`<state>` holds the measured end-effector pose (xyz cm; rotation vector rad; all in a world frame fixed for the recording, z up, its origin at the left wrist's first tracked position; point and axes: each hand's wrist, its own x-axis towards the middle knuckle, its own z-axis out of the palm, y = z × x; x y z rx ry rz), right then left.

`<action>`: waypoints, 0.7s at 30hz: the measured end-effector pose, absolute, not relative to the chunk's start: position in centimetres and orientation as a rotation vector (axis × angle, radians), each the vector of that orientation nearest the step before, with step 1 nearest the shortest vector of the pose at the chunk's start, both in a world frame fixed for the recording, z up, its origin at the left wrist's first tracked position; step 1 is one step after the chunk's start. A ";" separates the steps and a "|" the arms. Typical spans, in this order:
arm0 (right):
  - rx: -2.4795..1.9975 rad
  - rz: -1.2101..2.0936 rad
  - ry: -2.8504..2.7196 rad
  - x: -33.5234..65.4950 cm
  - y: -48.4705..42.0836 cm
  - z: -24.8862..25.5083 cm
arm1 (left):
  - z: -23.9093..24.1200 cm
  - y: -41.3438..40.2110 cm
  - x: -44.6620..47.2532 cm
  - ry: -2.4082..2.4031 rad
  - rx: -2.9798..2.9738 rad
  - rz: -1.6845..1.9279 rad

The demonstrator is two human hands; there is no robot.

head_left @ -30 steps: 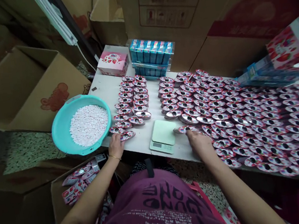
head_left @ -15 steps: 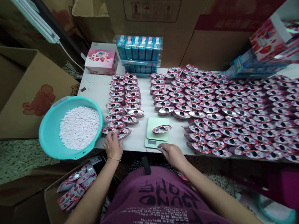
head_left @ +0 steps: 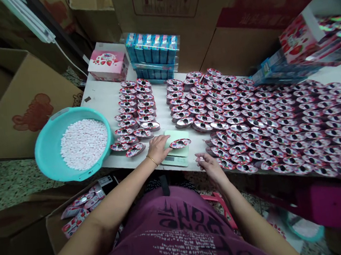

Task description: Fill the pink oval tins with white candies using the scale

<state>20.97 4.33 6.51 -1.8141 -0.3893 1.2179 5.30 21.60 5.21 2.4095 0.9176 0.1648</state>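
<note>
A small pale green scale (head_left: 178, 154) sits at the near edge of the white table (head_left: 102, 100). One pink heart-shaped tin (head_left: 180, 143) lies on its pan. My left hand (head_left: 158, 148) reaches to the left side of the scale, fingers extended beside the tin. My right hand (head_left: 208, 165) hovers at the table edge just right of the scale, fingers pinched on small white pieces, probably candies. Several open heart tins (head_left: 249, 119) fill the right of the table in rows; two shorter rows (head_left: 135, 111) stand to the left.
A teal basin (head_left: 52, 164) of small white and pink candies overhangs the table's left edge. A pink strawberry box (head_left: 107, 63) and blue packs (head_left: 153, 54) stand at the back. Cardboard boxes (head_left: 19, 107) surround the table; a carton of wrapped packs (head_left: 81, 208) sits below.
My right hand put a tin on the scale, then drew back to the table edge with small white pieces. My left hand moved right from the left rows to the scale.
</note>
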 end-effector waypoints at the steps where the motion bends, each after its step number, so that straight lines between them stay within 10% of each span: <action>1: -1.843 1.205 -0.431 21.3 4.6 6.9 | 5.2 21.7 5.7 0.918 2.414 0.148; 21: -1.876 0.859 -0.772 21.0 11.6 8.5 | 6.0 20.1 9.3 0.840 2.469 -0.040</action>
